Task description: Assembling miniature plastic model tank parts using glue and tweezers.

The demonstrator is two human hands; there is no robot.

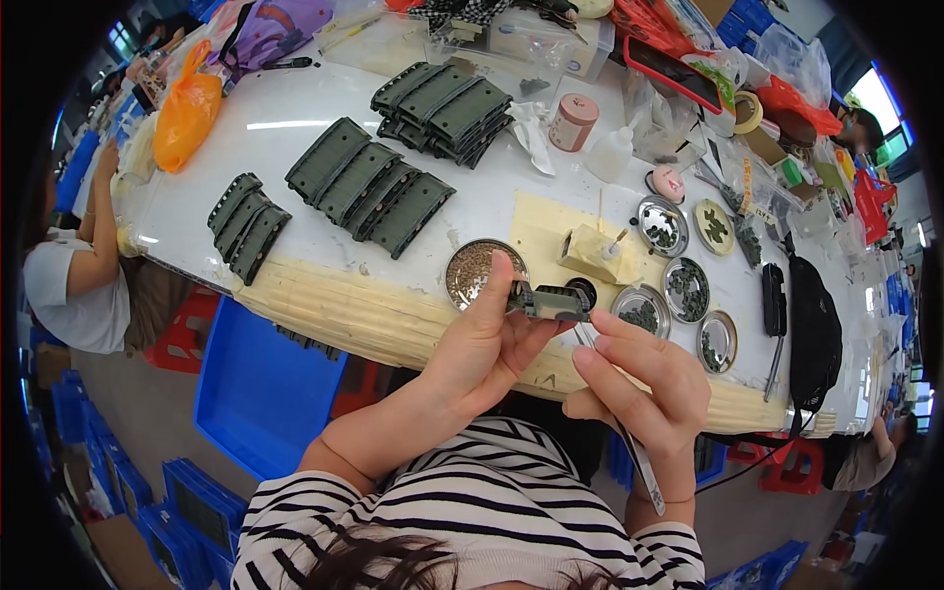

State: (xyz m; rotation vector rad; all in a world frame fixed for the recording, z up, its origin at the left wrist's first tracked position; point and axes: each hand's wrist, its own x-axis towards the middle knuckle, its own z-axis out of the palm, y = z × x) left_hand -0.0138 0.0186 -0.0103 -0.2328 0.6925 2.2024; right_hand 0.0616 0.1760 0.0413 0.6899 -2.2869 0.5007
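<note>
My left hand grips a small dark green curved plastic part above the table's near edge, thumb on one end. In my right hand are metal tweezers, their tips close to the part's right end. Whether the tips touch it or pinch anything is too small to tell. Just beyond my left hand sits a round tin of brown granules with small pale bits on it. Behind the part are a small black round cap and a cream-coloured block with thin sticks standing in it.
Rows of dark green curved parts and a stack lie at left and centre. Metal dishes of small green pieces stand at right. A pink jar, a red-edged phone and a black pouch are farther off. A blue tray sits below left.
</note>
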